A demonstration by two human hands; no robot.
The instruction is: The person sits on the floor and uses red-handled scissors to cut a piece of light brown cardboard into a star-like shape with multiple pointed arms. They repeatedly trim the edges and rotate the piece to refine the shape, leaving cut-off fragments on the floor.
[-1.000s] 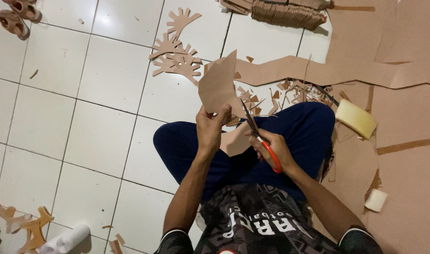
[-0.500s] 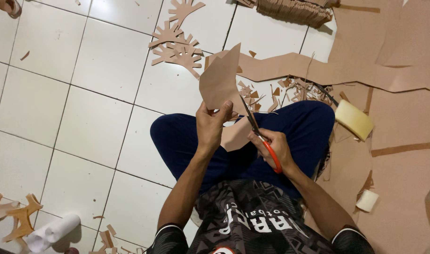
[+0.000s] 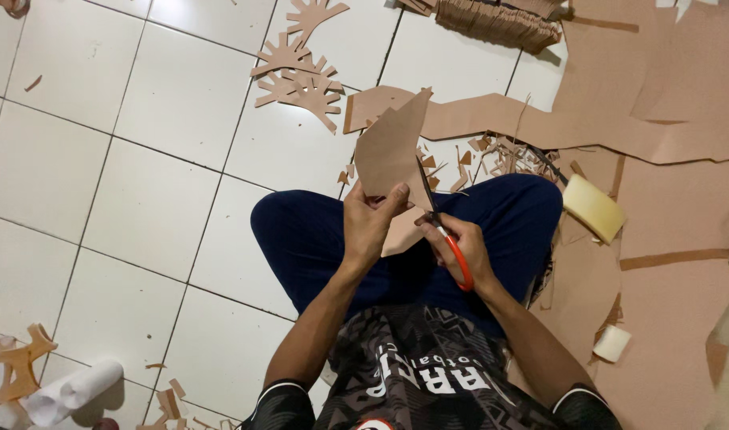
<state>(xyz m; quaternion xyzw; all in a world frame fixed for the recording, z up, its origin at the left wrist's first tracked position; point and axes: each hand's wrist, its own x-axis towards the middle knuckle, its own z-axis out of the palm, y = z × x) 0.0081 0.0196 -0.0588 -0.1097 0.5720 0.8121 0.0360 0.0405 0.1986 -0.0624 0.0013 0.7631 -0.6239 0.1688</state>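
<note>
Pinching a cardboard piece [image 3: 390,151], scissors [image 3: 442,231] gripped, both hands work amid floor scraps [image 3: 301,76].

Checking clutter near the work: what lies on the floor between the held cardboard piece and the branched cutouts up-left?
Head view: between the cardboard piece in the left hand and the branched cutouts lies bare white tile, with only small scraps close by the piece.

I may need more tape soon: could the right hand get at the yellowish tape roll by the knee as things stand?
Probably, but not at once: the right hand is full with the red-handled scissors, shut on them. The tape roll lies uncovered on brown paper beside the right knee.
</note>
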